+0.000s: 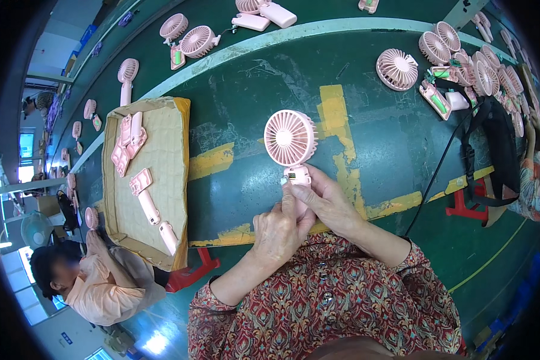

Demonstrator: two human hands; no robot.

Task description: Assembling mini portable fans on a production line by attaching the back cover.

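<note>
A pink handheld fan stands out in front of me, its round grille pointing away and its handle toward me. My right hand is closed around the handle from the right, thumb across its front. From the left, my left hand grips the lower handle and lays its index fingertip just below a small opening near the neck. Inside that opening are dark and yellowish parts too small to make out. A small pale bit shows at the tip of the left index finger. My fingers hide most of the handle.
On my left, a shallow cardboard tray holds pink plastic shells. A pile of pink fans lies far right, beside a black bag. One fan head sits apart. Beyond a pale rail lie more fans. A co-worker sits at left.
</note>
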